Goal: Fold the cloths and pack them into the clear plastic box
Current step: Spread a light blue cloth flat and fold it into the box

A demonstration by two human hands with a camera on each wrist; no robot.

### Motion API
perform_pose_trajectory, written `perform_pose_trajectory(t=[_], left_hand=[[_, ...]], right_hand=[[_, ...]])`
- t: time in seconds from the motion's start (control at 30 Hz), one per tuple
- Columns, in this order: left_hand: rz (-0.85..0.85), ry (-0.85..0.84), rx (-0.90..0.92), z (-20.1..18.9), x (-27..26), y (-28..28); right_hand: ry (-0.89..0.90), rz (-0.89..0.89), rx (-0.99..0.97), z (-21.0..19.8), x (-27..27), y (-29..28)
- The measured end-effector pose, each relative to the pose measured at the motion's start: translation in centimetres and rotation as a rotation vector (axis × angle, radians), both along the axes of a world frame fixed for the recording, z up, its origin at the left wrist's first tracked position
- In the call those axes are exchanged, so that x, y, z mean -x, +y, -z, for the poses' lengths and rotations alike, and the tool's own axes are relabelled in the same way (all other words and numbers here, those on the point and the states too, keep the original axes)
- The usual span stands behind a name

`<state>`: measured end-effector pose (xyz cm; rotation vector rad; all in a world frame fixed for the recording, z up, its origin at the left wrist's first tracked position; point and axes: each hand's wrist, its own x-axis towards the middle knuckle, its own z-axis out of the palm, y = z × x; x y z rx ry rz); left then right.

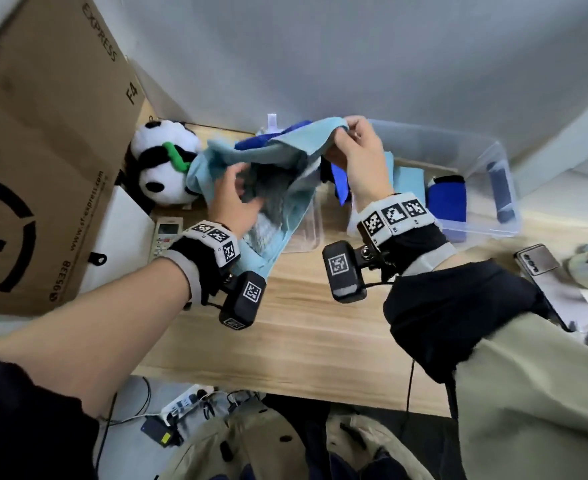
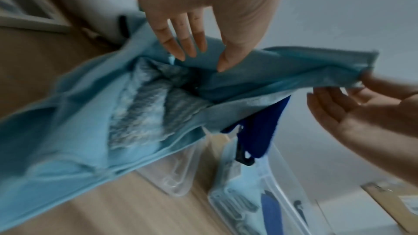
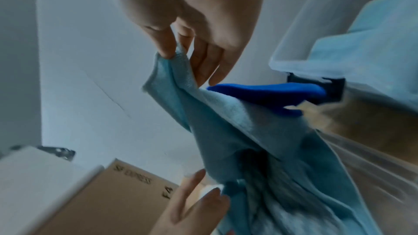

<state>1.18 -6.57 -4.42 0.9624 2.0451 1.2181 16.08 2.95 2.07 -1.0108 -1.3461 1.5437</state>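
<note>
I hold a light blue cloth (image 1: 275, 154) (image 2: 68, 131) (image 3: 226, 122) up over the wooden table (image 1: 303, 323). My right hand (image 1: 349, 128) (image 3: 178, 51) pinches its upper corner. My left hand (image 1: 247, 188) (image 2: 201, 60) reaches into the hanging folds with straight fingers that touch the fabric. A grey fuzzy cloth (image 1: 272, 192) (image 2: 140, 110) lies inside the fold. A dark blue cloth (image 1: 341, 181) (image 2: 260, 131) (image 3: 271, 92) hangs behind. The clear plastic box (image 1: 493, 147) (image 3: 305, 24) stands to the right with folded light blue and dark blue cloths in it.
A big cardboard box (image 1: 43, 133) fills the left side, with a panda plush (image 1: 161, 164) and a remote control (image 1: 166, 233) beside it. A clear lid or tray (image 1: 306, 230) lies under the hanging cloth. Small devices (image 1: 535, 261) sit at the right edge.
</note>
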Motion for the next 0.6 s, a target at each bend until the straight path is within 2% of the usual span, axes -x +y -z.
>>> perform_pose_trajectory(t=[0.17,0.3,0.4,0.47,0.6], left_hand=[[0.062,0.230,-0.053,-3.2,-2.4,2.5],[0.055,0.180,-0.198,-4.6,-3.3,3.2],[0.110,0.264,-0.227,-5.4,-3.5,3.9],[0.178,0.184,-0.234,-6.3,-4.1,4.0],[0.486,-0.220,-0.191,-7.9,-6.2,3.7]], right_hand=[[0.183,-0.065,-0.032,-5.0,-2.1,-0.1],[0.268,-0.104,-0.006,-7.8,-4.0,-0.2],[0.358,-0.081,-0.001,-9.2,-4.9,0.1],[0.362,-0.020,-0.039,-9.6,-5.3,0.4],[0.099,0.085,-0.102,-8.6,-6.4,0.9]])
